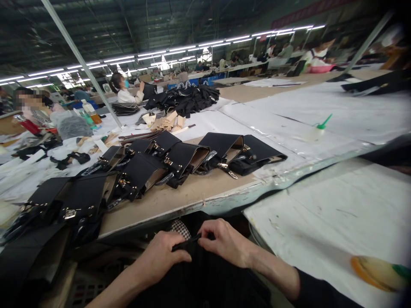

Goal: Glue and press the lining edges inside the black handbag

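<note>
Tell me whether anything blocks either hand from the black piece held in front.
Nothing visible does: the left hand and right hand both already hold the black piece. The checkered cloth shows beyond, not between.

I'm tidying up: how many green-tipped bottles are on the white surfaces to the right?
2: a pale bottle on the farther surface, and an orange bottle on the nearer surface, lower right. Others may be hidden.

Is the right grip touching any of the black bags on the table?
No, the right grip pinches black material in front of the table, apart from the black bags there.
</note>
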